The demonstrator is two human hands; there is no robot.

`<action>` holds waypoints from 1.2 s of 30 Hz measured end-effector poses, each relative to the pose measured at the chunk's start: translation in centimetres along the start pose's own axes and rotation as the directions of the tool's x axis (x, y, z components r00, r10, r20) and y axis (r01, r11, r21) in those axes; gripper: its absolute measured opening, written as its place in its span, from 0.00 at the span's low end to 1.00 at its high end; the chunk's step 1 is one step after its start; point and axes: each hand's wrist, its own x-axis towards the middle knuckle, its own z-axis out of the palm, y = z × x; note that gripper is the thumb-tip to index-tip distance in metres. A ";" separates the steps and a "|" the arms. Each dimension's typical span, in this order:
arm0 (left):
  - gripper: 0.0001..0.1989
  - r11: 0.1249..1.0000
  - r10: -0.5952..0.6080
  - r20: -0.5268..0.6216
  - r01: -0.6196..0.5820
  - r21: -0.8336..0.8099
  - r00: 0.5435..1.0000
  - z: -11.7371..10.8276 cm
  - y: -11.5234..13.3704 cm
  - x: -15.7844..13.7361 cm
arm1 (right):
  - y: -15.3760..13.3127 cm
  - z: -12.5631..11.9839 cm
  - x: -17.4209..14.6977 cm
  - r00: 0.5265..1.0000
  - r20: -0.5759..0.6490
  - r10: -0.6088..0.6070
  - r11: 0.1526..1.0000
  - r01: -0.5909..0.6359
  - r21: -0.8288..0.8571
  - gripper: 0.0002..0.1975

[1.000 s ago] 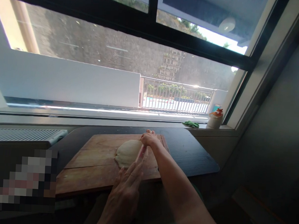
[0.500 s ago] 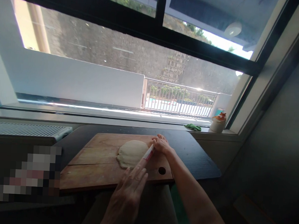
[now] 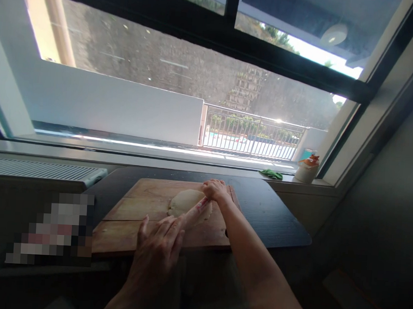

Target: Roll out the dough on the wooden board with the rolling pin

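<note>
A flattened round of pale dough (image 3: 183, 201) lies on a wooden cutting board (image 3: 124, 235). Across its right half, slanting from near left to far right, rests a rolling pin (image 3: 193, 213) with a red-and-white marking. My right hand (image 3: 215, 190) has its fingers curled over the pin's far end. At the near end, my left hand (image 3: 160, 244) lies on the pin with fingers stretched and spread, thumb apart to the left. The pin and my hands cover part of the dough.
The board sits on a dark table (image 3: 269, 213) below a window. A radiator (image 3: 39, 171) stands at the left. On the sill are a green cloth (image 3: 272, 174) and a pale container (image 3: 306, 171) with an orange top. A blurred-out patch (image 3: 53, 234) is at lower left.
Both hands and the rolling pin have moved left over the dough. The left hand's fingers have spread, with its thumb now apart. The view has shifted slightly.
</note>
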 end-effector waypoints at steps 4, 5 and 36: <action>0.17 0.999 0.034 0.014 -0.034 -0.018 0.999 -0.2 1.2 -0.3 | 2.5 0.2 -3.8 0.999 -0.048 -0.017 1.000 0.016 -0.020 0.17; 0.18 0.999 0.047 0.022 -0.046 -0.024 0.999 -0.1 1.4 -0.5 | 3.0 0.2 -4.7 0.998 -0.064 -0.012 1.000 0.010 -0.025 0.17; 0.17 0.994 -0.111 -0.056 0.112 0.005 0.992 1.0 -3.1 0.9 | 0.8 -0.8 -3.0 0.992 0.038 0.117 0.993 -0.118 0.019 0.16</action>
